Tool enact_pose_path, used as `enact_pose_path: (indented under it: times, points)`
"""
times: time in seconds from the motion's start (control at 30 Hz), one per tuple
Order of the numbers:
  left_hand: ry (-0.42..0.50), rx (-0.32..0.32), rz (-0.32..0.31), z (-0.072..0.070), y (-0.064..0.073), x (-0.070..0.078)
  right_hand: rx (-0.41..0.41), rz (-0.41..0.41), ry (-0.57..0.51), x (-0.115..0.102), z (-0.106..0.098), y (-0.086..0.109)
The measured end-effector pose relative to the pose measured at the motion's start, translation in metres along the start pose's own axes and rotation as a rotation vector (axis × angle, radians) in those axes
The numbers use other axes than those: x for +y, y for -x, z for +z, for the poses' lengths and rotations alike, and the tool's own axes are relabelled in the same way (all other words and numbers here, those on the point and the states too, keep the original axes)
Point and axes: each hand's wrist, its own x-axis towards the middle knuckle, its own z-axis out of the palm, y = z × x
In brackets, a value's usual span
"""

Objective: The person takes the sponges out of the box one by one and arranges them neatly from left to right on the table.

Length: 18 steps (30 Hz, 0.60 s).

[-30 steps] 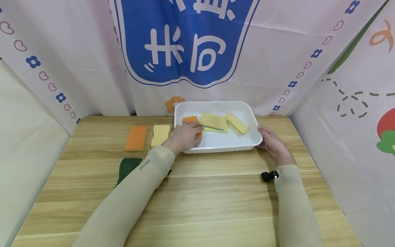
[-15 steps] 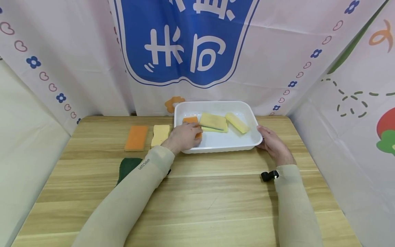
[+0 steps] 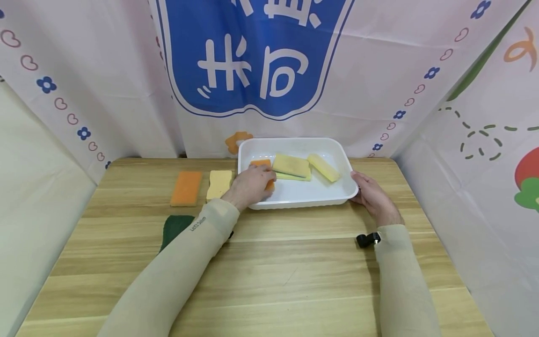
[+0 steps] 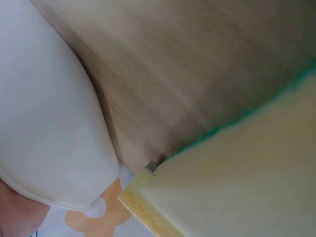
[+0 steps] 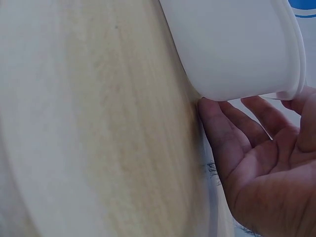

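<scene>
In the head view, my left hand (image 3: 252,183) reaches over the near left rim of a white tray (image 3: 311,196) and grips an orange sponge (image 3: 269,186), mostly covered by the fingers. Beside it in the tray, a flat yellow sponge (image 3: 290,164) lies on another yellow piece (image 3: 307,177). A pale yellow sponge (image 3: 323,167) slants at the right. My right hand (image 3: 374,194) holds the tray's right end. In the right wrist view, the thumb (image 5: 300,103) is at the rim and the fingertips (image 5: 212,111) meet the tray's outer wall.
Left of the tray, an orange sponge (image 3: 186,188) and a cream sponge (image 3: 220,185) with wavy sides lie on the wooden table (image 3: 294,281). A dark green pad (image 3: 177,228) is partly under the left sleeve. A printed curtain (image 3: 358,93) hangs behind the table.
My left fingers and the orange sponge under them have shifted very slightly within the tray. The right hand, the tray and the other sponges stay where they were.
</scene>
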Motion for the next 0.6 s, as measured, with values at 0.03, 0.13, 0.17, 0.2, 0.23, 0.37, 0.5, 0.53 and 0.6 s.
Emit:
enact_pose_path:
  times: [0.03, 0.13, 0.17, 0.2, 0.23, 0.37, 0.5, 0.53, 0.6]
  points:
    - [-0.003, -0.002, -0.003, 0.0000, -0.0003, 0.0002, 0.000, 0.000, 0.000, 0.0001, 0.0000, 0.0002]
    - [-0.005, -0.005, -0.007, 0.0002, -0.0007, 0.0006, 0.001, -0.002, 0.000, 0.0001, 0.0000, 0.0007]
    - [-0.003, -0.005, -0.005, 0.0001, -0.0006, 0.0005, 0.000, -0.003, 0.002, 0.0002, -0.0001, 0.0006]
    - [0.001, -0.005, -0.004, -0.0001, -0.0003, 0.0005, 0.001, -0.004, -0.001, 0.0004, 0.0000, 0.0005]
    - [0.007, -0.005, -0.002, -0.0003, 0.0000, 0.0005, -0.001, -0.006, 0.001, 0.0005, -0.0001, 0.0004]
    - [0.014, -0.005, 0.006, -0.0013, 0.0016, 0.0004, -0.007, -0.015, 0.002, 0.0011, 0.0001, 0.0001]
    - [-0.010, 0.003, 0.033, -0.0016, 0.0020, 0.0003, -0.016, -0.019, 0.000, 0.0008, 0.0007, -0.0003]
    - [-0.016, 0.006, 0.042, -0.0016, 0.0017, 0.0002, -0.016, -0.018, -0.001, 0.0006, 0.0009, -0.0002]
    - [-0.026, 0.012, 0.061, -0.0016, 0.0012, -0.0002, -0.017, -0.015, 0.004, 0.0006, 0.0009, -0.0008]
